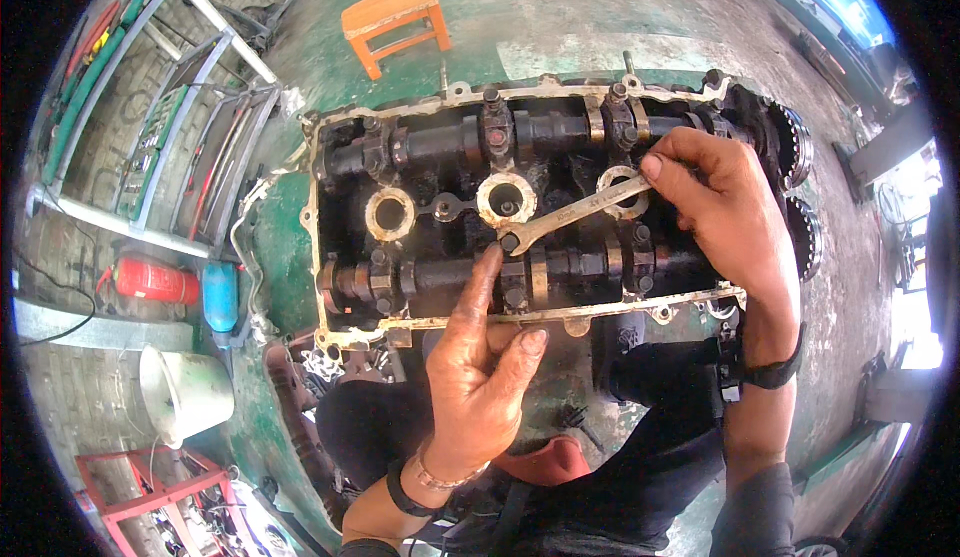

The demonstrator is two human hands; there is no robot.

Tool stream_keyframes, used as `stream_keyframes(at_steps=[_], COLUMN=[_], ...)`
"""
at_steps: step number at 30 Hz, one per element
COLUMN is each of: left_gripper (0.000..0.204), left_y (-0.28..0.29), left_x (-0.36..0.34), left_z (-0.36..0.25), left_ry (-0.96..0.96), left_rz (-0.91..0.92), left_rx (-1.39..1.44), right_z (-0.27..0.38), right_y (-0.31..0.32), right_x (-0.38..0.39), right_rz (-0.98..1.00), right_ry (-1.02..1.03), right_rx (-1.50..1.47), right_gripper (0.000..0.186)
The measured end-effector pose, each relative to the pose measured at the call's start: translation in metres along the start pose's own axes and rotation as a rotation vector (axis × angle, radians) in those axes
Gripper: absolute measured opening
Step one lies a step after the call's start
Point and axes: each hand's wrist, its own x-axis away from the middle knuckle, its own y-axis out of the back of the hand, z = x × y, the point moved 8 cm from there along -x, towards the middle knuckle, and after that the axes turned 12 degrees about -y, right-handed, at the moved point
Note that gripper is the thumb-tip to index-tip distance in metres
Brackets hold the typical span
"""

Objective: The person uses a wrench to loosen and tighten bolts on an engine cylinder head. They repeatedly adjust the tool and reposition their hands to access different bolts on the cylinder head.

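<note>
A cylinder head with blackened camshafts lies in front of me. My right hand is closed on one end of an open-end wrench, pinching it between thumb and fingers. The wrench slants down to the left, and its open jaw sits at a dark bolt on a bearing cap of the near camshaft. My left hand has its index finger stretched out, the tip beside that bolt and the jaw. Its thumb stands apart, and the other fingers are partly hidden. Nothing shows in its grasp.
Toothed sprockets stick out at the head's right end. Beyond it stands an orange stool. To the left are a metal tool rack, a red fire extinguisher, a blue bottle and a white bucket.
</note>
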Motion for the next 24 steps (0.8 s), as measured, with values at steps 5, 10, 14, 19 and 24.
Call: stream_keyframes(at_steps=[5, 10, 14, 19, 24], left_gripper=[0.069, 0.07, 0.07, 0.071, 0.071], left_y=[0.001, 0.0, -0.002, -0.001, -0.001], left_x=[0.001, 0.001, 0.0, 0.002, 0.0], left_z=[0.001, 0.002, 0.0, 0.002, 0.003], left_ry=[-0.003, -0.006, -0.042, -0.005, -0.013], left_rz=[-0.002, -0.039, -0.021, -0.04, -0.066], left_rx=[0.041, 0.022, 0.062, 0.054, -0.002], right_z=[-0.003, -0.002, 0.001, 0.005, 0.016], right_y=[-0.002, -0.003, -0.001, 0.004, 0.009], right_x=[-0.002, 0.0, 0.002, 0.01, 0.021], right_rz=[-0.003, 0.017, -0.003, -0.034, -0.073], right_ry=[-0.015, 0.005, 0.045, 0.052, 0.103], right_rx=[0.09, 0.11, 0.105, 0.178, 0.242], right_gripper=[0.026, 0.027, 0.027, 0.026, 0.022])
